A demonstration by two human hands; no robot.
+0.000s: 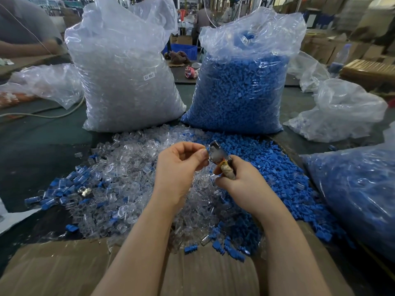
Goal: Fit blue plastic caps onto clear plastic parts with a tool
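The right hand (239,178) grips the tool (218,155) by its wrapped handle. The left hand (181,165) pinches what looks like a clear part (207,151) at the tool's nine o'clock. Seat it squarely before pressing.

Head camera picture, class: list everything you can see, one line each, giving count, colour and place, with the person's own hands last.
Bag of clear parts: one, clear, back left.
Bag of blue caps: one, blue, back centre-right.
Second bag of blue caps: one, right edge.
Loose clear parts: a heap, middle.
Loose blue caps: a heap, right of the clear heap.
Cardboard: brown, near edge.
Tool: one, metal head, wrapped handle, between the hands.
Left hand: fingertips at the tool's head.
Right hand: grips the tool's handle.
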